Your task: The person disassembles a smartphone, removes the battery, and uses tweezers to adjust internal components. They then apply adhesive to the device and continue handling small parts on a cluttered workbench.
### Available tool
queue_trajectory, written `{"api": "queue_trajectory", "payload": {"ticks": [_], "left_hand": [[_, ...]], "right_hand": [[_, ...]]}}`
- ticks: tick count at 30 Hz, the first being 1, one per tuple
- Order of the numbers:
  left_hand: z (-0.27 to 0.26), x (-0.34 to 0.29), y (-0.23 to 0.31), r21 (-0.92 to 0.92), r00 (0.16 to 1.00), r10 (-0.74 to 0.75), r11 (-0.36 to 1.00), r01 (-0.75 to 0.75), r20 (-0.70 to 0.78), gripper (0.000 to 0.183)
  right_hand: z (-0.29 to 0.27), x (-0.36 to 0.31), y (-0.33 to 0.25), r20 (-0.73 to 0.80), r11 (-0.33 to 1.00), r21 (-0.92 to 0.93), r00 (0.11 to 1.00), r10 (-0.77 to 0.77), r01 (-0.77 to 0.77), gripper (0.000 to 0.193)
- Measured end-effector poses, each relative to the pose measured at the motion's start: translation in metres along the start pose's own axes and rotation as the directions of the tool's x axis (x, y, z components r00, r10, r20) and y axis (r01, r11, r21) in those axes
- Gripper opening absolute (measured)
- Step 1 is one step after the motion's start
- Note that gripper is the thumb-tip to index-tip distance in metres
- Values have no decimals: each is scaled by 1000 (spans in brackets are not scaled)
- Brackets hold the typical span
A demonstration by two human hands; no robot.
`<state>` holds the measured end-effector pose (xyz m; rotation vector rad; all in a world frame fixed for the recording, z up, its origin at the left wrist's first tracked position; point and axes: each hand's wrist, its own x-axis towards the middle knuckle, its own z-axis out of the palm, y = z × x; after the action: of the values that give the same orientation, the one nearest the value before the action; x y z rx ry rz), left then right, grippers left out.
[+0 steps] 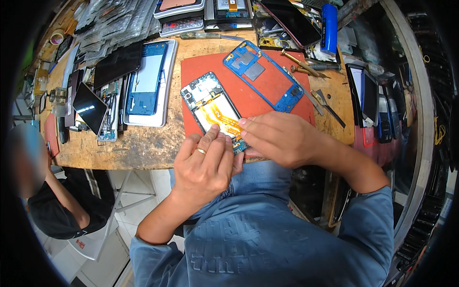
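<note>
An opened smartphone (pixel 197 95) lies tilted on the red mat, its inner side up, with a white battery and orange flex cables (pixel 217 114) running across it. My left hand (pixel 203 162), with a ring on one finger, grips the phone's near end; its fingertips press by the cables. My right hand (pixel 282 138) closes on the phone's lower right edge, fingertips beside the cables. The fingers hide part of the lower circuit board, and what exactly the right fingertips pinch is unclear. Beyond lies a blue phone mid-frame (pixel 279 99).
The red mat (pixel 193 67) covers part of the wooden bench (pixel 138 153). Screwdrivers (pixel 301 64) and tweezers (pixel 330 107) lie right. A white tray (pixel 167 81) and phone parts (pixel 91 107) stand left. Bubble-wrap sleeves (pixel 114 19) are piled behind. Another person (pixel 62 205) sits at far left.
</note>
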<state>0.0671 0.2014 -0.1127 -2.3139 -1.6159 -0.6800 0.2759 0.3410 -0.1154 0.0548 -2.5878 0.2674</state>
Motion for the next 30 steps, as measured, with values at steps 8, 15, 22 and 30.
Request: {"api": "queue_trajectory", "payload": {"ticks": [8,15,22,30], "left_hand": [[3,-1,-1,-7,1000,6,1000,-6,-13,25],[2,-1,-1,-21,1000,0,1000,-1,-22,26],[2,-2,0,-27,1000,-6,1000,5,-26,25],[0,0,0,-29,1000,-7,1000,6,-18,25]], "right_hand": [[4,-5,-8,-53,977,121,982,182,-174,35],[4,-3,-8,-24,998,-22,998,57,-57,34],[5,-6,-11,6,985,-171,1000,-29,30,37],[5,-5,-10,33,977,-204,998,-57,63,39]]}}
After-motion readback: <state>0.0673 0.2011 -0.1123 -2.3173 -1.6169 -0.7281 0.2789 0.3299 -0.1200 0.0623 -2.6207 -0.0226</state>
